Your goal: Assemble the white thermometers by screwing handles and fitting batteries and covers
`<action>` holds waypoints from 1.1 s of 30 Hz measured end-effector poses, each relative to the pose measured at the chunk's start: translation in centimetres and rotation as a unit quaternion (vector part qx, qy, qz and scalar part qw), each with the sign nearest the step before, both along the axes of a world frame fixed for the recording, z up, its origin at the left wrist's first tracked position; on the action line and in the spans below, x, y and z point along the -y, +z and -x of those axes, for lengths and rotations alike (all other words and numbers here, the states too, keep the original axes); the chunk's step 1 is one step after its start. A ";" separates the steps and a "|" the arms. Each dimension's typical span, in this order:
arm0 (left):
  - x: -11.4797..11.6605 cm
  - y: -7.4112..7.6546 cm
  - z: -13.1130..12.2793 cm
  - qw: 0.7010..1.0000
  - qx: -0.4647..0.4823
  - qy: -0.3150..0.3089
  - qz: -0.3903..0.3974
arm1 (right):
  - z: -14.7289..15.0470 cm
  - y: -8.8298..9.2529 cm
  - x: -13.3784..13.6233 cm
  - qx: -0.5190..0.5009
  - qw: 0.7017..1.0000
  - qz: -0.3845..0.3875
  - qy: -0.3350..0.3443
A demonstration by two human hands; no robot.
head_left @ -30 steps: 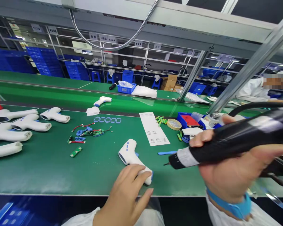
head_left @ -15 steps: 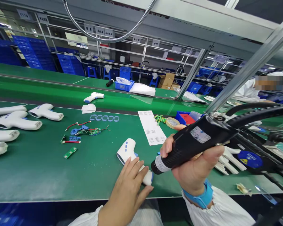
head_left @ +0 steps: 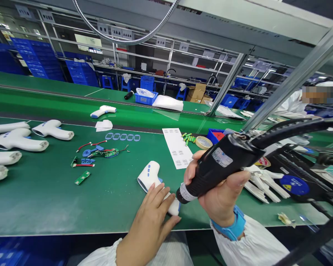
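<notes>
My left hand (head_left: 150,221) lies over the handle of a white thermometer-gun housing (head_left: 150,173) with blue buttons, which rests on the green bench. Its fingers are stretched out across the handle, the thumb apart near the handle's end. My right hand (head_left: 222,199), with a blue wristband, is closed around a black corded electric screwdriver (head_left: 211,173). The tool slants down to the left, its nose close above the handle's end. Any bit at the nose is hidden, so contact cannot be made out.
More white housings (head_left: 24,139) lie at left. Circuit boards (head_left: 82,178), blue frames (head_left: 123,137), a printed sheet (head_left: 176,147), green batteries (head_left: 188,139) and a tape roll (head_left: 204,142) lie around. White parts (head_left: 263,183) sit at right. Another housing (head_left: 103,111) is on the conveyor. A co-worker (head_left: 299,99) is far right.
The screwdriver in my right hand has shifted slightly left, its nose nearer the handle's end. The housing on the conveyor has moved left. My left hand stays on the handle.
</notes>
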State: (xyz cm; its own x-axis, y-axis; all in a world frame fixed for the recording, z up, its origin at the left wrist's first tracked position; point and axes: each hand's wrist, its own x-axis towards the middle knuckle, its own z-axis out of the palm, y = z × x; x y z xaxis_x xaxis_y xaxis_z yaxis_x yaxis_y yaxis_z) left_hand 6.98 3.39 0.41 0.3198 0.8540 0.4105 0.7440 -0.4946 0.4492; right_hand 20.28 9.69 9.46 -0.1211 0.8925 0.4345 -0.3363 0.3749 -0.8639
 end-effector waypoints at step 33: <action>-1.5 1.8 -2.1 0.990 -0.135 -0.004 -0.038 | -17.5 -3.3 0.2 0.551 0.768 -0.307 -0.113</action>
